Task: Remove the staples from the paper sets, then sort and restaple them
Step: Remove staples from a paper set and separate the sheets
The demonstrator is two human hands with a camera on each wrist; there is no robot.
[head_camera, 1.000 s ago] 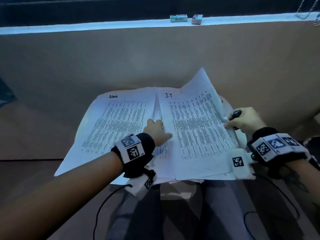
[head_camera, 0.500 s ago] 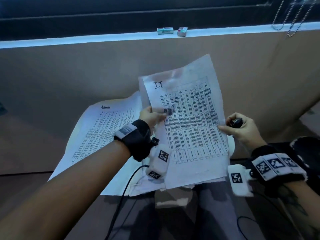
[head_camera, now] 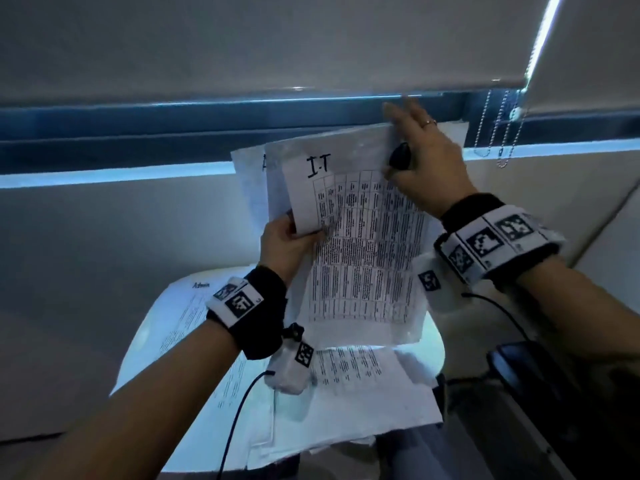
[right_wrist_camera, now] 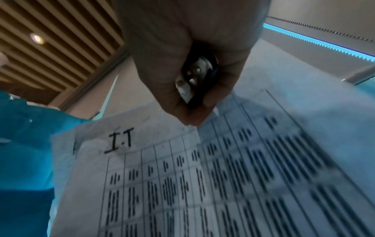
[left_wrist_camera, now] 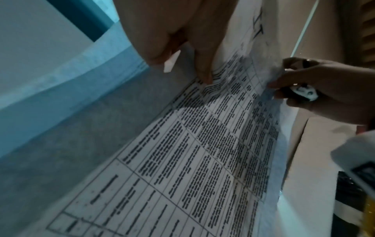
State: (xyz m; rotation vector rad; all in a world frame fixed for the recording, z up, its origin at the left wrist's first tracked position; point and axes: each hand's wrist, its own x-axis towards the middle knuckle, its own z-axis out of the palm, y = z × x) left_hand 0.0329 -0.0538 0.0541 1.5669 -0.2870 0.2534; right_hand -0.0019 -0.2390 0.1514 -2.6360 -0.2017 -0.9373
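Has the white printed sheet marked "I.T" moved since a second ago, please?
Yes. The white printed sheet marked "I.T" has risen off the white "Admin" sheet pile below, gripped by the left hand.

Blind: a pale roller blind (head_camera: 277,39) fills the head view from 10 to 2 o'clock.
Bead chain: a beaded cord (head_camera: 498,129) hangs at 2 o'clock.
Window frame: a dark band (head_camera: 138,133) runs below the blind.
Sill: a pale ledge (head_camera: 104,176), lit cold blue.
Wall: plain beige (head_camera: 104,254) beneath the sill.
Ceiling: wooden slats (right_wrist_camera: 50,40) with a round recessed lamp (right_wrist_camera: 37,39), in the right wrist view at 10 o'clock.
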